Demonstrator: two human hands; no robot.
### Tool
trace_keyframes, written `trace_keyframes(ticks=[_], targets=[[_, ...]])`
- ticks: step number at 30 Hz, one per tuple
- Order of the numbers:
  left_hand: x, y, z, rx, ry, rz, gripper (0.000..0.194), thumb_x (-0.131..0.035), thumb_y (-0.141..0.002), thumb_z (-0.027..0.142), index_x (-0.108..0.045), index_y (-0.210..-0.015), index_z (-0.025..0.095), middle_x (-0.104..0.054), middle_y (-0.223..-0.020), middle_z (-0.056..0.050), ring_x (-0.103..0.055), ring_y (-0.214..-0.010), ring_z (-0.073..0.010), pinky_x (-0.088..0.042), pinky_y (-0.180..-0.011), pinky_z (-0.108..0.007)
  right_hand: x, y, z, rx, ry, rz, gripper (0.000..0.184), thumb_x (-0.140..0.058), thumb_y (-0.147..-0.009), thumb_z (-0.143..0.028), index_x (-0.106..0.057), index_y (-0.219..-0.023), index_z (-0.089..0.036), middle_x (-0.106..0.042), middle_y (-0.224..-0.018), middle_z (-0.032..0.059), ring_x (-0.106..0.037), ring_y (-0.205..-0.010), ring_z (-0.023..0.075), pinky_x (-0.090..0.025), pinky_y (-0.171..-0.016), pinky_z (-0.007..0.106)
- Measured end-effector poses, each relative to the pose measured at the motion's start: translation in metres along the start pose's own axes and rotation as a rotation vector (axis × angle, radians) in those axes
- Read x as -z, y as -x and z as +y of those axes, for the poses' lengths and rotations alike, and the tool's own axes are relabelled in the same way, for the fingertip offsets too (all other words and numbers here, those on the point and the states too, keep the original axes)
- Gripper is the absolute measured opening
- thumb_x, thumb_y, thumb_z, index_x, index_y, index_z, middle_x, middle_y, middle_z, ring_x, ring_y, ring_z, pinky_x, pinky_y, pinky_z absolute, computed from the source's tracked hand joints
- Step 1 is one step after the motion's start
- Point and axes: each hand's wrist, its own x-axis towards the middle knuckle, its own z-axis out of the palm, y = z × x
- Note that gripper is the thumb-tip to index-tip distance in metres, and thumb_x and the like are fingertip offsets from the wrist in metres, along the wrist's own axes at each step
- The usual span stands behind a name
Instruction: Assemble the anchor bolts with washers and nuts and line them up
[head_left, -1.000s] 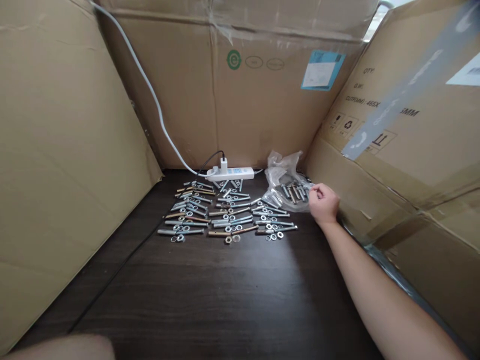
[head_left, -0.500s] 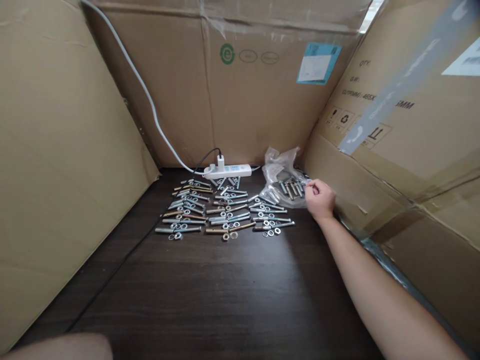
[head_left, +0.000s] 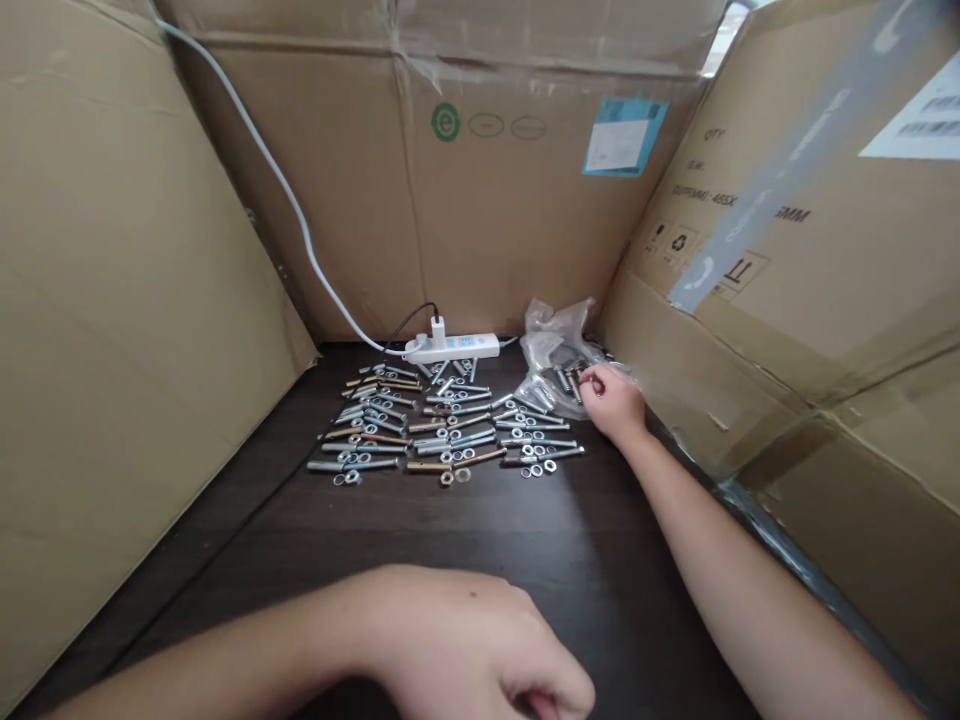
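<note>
My right hand (head_left: 613, 402) reaches far forward, fingers curled and pinched on the bolts inside a clear plastic bag (head_left: 559, 345) at the back right of the dark wooden table (head_left: 420, 560). Left of the bag, several silver and brass anchor bolts (head_left: 442, 425) lie in rows with loose nuts and washers (head_left: 538, 466) beside them. My left hand (head_left: 480, 650) hovers close to the camera at the bottom of the view, fingers curled inward; what they hold, if anything, is hidden.
Cardboard walls enclose the table on the left (head_left: 112, 330), back (head_left: 487, 180) and right (head_left: 810, 280). A white power strip (head_left: 452, 347) with a plug and a white cable (head_left: 292, 210) lies against the back wall.
My left hand has come up into view from the bottom left edge toward the middle. My right hand has shifted slightly left and farther into the bag.
</note>
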Motion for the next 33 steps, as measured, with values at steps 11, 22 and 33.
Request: trace_keyframes(ticks=[11, 22, 33], targets=[[-0.048, -0.012, -0.056, -0.081, -0.191, 0.373, 0.017, -0.055, -0.061, 0.014, -0.039, -0.055, 0.018, -0.045, -0.049, 0.004, -0.041, -0.048, -0.01, -0.031, -0.046, -0.023, -0.014, 0.003, -0.018, 0.08, 0.108, -0.235, 0.019, -0.051, -0.08, -0.025, -0.07, -0.079, -0.02, -0.066, -0.068, 0.0047, -0.053, -0.075, 0.0235, -0.036, -0.071, 0.033], [-0.045, -0.012, -0.058, -0.06, -0.22, 0.343, 0.014, -0.057, -0.066, 0.015, -0.046, -0.058, 0.018, -0.052, -0.053, 0.005, -0.047, -0.051, -0.01, -0.034, -0.048, -0.022, -0.012, 0.004, -0.023, 0.168, 0.049, -0.322, 0.028, -0.044, -0.083, -0.016, -0.07, -0.09, -0.023, -0.07, -0.093, 0.0011, -0.056, -0.088, 0.0194, -0.037, -0.077, 0.03], [-0.045, -0.01, -0.056, -0.032, -0.195, 0.338, 0.015, -0.056, -0.065, 0.014, -0.044, -0.058, 0.018, -0.052, -0.054, 0.006, -0.047, -0.052, -0.0095, -0.037, -0.05, -0.02, -0.013, 0.005, -0.024, 0.148, 0.082, -0.304, 0.028, -0.046, -0.083, -0.018, -0.072, -0.094, -0.022, -0.066, -0.085, 0.0058, -0.052, -0.086, 0.023, -0.034, -0.077, 0.034]])
